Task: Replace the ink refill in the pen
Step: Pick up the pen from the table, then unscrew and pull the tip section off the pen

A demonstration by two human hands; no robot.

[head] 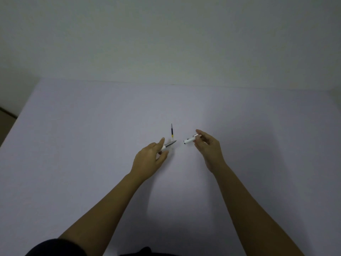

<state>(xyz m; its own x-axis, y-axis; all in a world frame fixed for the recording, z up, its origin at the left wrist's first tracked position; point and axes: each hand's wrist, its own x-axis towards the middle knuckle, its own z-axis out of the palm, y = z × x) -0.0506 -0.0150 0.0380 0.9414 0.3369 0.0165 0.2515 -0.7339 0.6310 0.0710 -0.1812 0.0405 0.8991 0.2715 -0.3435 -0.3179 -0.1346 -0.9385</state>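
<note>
Holding the two halves of a dismantled pen above a pale counter, our hands sit near the middle of the frame. Item one: left hand, just left of centre, its grip closed on the front half of the pen, a white section with a grey tapered tip that points up and to the right; thumb and fingers pinch the white end, and the tip sticks out free. Item two: right hand, just right of centre, its grip closed on the rear half of the pen, a white barrel with a metal clip; the fingertips pinch the clip end, and the open end points left and slightly down toward the other half. A small gap separates the two halves; they do not touch. Item three: ink refill, a thin dark rod with a yellow band near its lower end, lying on the counter just above the gap between the halves, running nearly straight up the frame, close to the grey tip; neither hand touches it. We cannot tell whether another refill sits inside either half. Item four: both forearms bare, entering from the lower edge. Item five: dark clothing at the lower left. Item six: plain wall filling the upper part of the frame.
</note>
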